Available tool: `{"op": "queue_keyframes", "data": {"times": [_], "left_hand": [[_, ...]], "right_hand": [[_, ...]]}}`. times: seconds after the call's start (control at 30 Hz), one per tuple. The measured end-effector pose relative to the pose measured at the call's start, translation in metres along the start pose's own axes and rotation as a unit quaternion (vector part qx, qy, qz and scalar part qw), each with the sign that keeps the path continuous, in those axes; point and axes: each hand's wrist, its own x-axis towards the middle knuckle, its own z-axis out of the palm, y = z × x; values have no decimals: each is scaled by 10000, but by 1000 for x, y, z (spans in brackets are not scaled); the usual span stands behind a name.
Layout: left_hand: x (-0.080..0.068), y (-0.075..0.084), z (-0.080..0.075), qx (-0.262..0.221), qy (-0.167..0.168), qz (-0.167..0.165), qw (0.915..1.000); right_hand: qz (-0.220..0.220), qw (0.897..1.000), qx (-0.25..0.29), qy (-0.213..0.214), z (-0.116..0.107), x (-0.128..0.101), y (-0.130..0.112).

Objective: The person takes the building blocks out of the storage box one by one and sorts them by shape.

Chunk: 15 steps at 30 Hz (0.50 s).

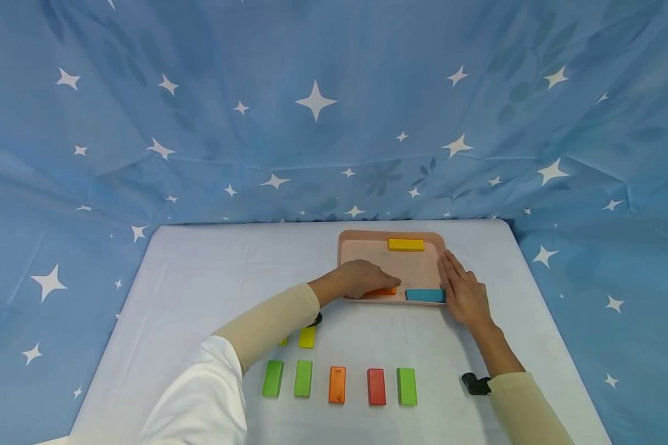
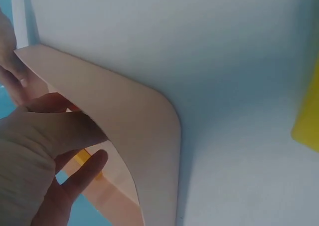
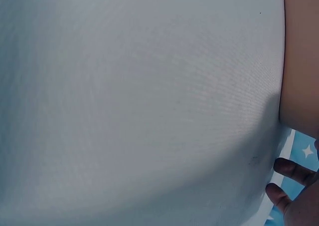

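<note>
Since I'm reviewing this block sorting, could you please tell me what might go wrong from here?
1. The left hand covers the orange block near the blue block; setting it down might nudge the blue one.
2. The right hand only rests flat against the tray edge, so the tray could slide.

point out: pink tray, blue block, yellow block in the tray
pink tray (image 1: 417, 269), head view, bare floor of the tray.
blue block (image 1: 425, 295), head view, middle of its top face.
yellow block (image 1: 406, 245), head view, middle of its top face.
</note>
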Motion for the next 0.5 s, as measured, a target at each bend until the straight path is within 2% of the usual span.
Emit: {"op": "queue_keyframes", "data": {"times": [0.13, 0.27, 0.4, 0.5], "left_hand": [[2, 0, 0, 417, 78, 147, 9990], [3, -3, 0, 548, 130, 177, 9983], [3, -8, 1, 153, 235, 124, 9995], [2, -12, 1, -458, 390, 13, 9982]], "right_hand": [[-18, 10000, 29, 23, -1, 0, 0], [-8, 10000, 57, 26, -1, 0, -1], [48, 10000, 43, -41, -2, 0, -2], [98, 9999, 33, -112, -2, -1, -2]]}}
